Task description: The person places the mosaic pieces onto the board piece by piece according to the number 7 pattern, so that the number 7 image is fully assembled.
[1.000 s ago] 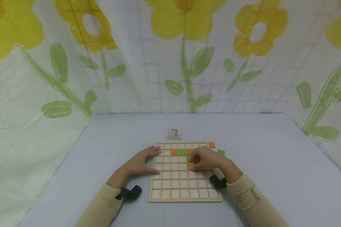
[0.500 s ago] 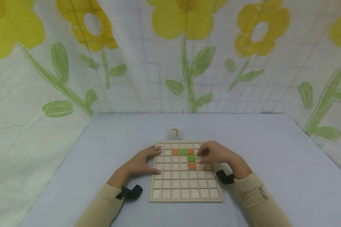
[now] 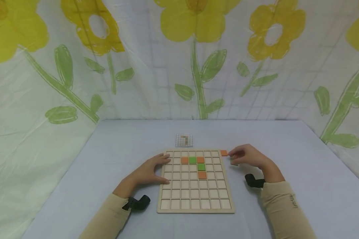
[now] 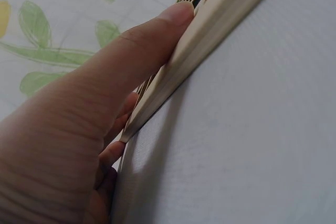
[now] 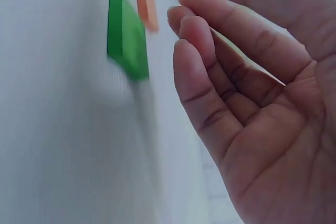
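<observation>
A square wooden grid board [image 3: 179, 210] lies on the table, with orange and green square tiles in an L-shaped run of cells, such as the upper green tile [image 3: 192, 160]. At the board's left edge my left hand [image 3: 146, 171] rests with thumb and fingers spread along the rim; in the left wrist view the thumb [image 4: 142, 40] touches that rim. My right hand [image 3: 249, 156] hovers just right of the board, fingers loosely bent over a loose green tile [image 5: 126, 38]. The right wrist view shows a gap between that tile and the fingertips [image 5: 191, 61].
A loose orange tile [image 3: 224, 153] lies by the board's top right corner. Behind the board is a small pattern card [image 3: 184, 140] with a coloured grid. A flower-printed curtain [image 3: 155, 83] hangs behind the table.
My right hand has left the lower orange tile in the board and moved right to the loose green tile. My left hand stays at the board's left edge.
</observation>
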Demonstrator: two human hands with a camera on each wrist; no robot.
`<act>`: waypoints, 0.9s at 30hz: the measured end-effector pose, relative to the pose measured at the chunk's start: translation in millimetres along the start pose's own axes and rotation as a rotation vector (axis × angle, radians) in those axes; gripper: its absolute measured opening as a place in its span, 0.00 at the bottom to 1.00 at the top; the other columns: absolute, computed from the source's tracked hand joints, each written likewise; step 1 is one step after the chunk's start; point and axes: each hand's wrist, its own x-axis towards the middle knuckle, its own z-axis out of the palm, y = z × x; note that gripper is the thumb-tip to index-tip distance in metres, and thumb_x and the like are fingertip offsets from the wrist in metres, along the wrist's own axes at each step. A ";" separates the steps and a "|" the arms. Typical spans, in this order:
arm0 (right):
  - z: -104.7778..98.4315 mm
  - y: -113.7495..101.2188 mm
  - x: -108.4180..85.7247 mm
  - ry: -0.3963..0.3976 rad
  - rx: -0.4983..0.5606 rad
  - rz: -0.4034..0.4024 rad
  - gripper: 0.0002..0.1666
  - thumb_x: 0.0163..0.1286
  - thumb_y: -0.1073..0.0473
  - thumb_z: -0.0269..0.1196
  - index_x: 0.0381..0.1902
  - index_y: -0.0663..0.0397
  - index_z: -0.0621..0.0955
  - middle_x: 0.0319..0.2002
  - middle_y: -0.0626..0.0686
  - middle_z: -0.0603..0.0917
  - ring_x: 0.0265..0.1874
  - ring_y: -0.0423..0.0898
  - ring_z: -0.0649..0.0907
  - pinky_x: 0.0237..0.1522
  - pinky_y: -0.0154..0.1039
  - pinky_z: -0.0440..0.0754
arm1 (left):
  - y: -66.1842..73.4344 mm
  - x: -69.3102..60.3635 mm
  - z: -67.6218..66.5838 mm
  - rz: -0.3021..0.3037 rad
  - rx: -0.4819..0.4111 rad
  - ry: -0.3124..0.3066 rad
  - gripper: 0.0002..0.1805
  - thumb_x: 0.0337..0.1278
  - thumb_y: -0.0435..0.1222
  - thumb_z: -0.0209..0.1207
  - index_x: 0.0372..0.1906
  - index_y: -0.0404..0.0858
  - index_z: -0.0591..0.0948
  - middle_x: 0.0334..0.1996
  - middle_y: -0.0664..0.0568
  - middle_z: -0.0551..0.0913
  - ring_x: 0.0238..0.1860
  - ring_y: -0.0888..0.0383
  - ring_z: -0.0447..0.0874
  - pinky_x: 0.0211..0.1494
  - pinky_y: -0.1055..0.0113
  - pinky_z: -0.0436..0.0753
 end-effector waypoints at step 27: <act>-2.7 19.3 -8.7 0.024 0.016 0.039 0.21 0.51 0.60 0.72 0.41 0.66 0.81 0.34 0.56 0.82 0.31 0.40 0.76 0.32 0.29 0.75 | -1.9 1.5 0.6 0.005 0.003 0.003 0.48 0.31 0.59 0.70 0.64 0.47 0.70 0.70 0.56 0.61 0.74 0.50 0.50 0.73 0.45 0.55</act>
